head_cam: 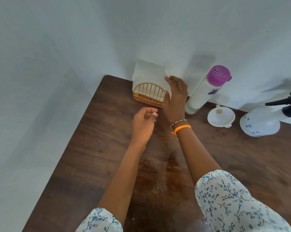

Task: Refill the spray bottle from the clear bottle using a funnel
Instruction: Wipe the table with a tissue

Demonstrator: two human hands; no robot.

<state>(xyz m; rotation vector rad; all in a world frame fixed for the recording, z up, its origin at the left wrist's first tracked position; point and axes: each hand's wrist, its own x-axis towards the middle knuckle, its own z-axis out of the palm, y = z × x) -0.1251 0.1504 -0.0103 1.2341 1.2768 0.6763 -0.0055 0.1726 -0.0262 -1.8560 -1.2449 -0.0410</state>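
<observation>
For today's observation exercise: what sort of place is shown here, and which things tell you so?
Probably a home, at a table in a corner. The clues: a wooden table pushed against plain walls, a gold wire napkin holder with paper napkins, and a household spray bottle.

Wide bare table (84, 164) at lower left and lower right of frame, napkin holder (149, 96) at top centre against the wall, bottle (206, 91), funnel (221, 116) and sprayer (265, 120) crowded along the upper right, narrow gaps between them, both arms crossing the centre
</observation>
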